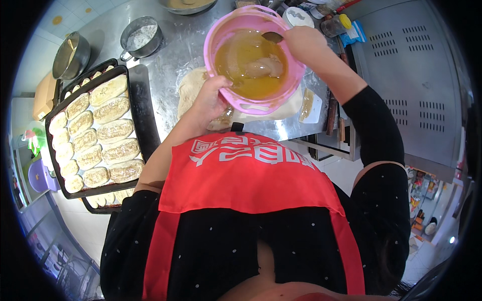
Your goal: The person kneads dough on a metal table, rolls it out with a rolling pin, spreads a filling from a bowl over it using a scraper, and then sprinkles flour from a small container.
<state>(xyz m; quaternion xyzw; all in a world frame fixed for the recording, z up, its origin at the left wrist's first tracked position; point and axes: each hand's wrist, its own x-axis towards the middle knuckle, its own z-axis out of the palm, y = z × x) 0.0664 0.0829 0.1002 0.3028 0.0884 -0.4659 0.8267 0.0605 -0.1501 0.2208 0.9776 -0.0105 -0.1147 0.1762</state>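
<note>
A pink plastic basin holds yellow oily liquid with a pale brown lump of paste in it. Its near left rim is gripped by my left hand, thumb over the edge. My right hand is closed around a dark spoon, whose bowl rests near the basin's far right inner wall; the handle is hidden. Under and beside the basin, flattened dough lies on the steel worktable, with shiny oily paste near my left wrist. A white scraper smeared with paste lies to the right.
Black baking trays with rows of shaped dough pieces stand at left. Behind them are a metal bowl and a metal pot of white powder. Jars crowd the far right, beside a vented metal cabinet.
</note>
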